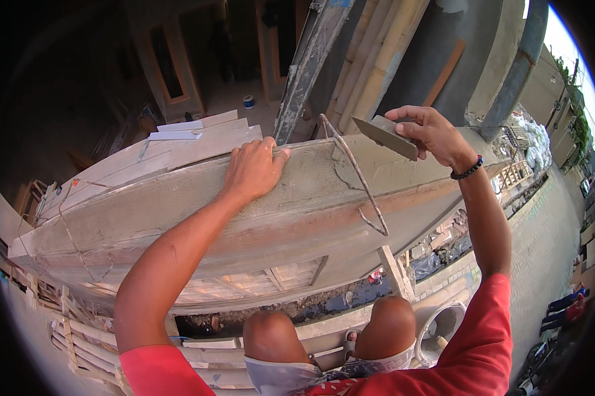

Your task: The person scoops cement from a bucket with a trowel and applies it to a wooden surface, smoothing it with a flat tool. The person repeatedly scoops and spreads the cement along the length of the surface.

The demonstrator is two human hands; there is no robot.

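Note:
My left hand (253,173) leans on the upper side of a grey concrete ledge (178,191), its fingers hooked over the far edge and the thumb out to the right. Above the ledge's right part, my right hand (433,135) is closed on a plastering trowel (385,138), its flat, dark, mortar-smeared blade tilted down to the right. The trowel's grip is mostly hidden by the fingers. Between the hands, a bent steel rod (358,165) sticks up from the far edge and reaches across the ledge. Next to it lies a rough patch of mortar (347,162).
Boards (211,142) lie behind the ledge at left. Bamboo poles (383,59), a mortar-crusted post (307,72) and a grey pipe (519,69) stand beyond. Under me are bamboo scaffold poles (225,377) and a white bucket (443,323). A street (548,237) runs below right, with people.

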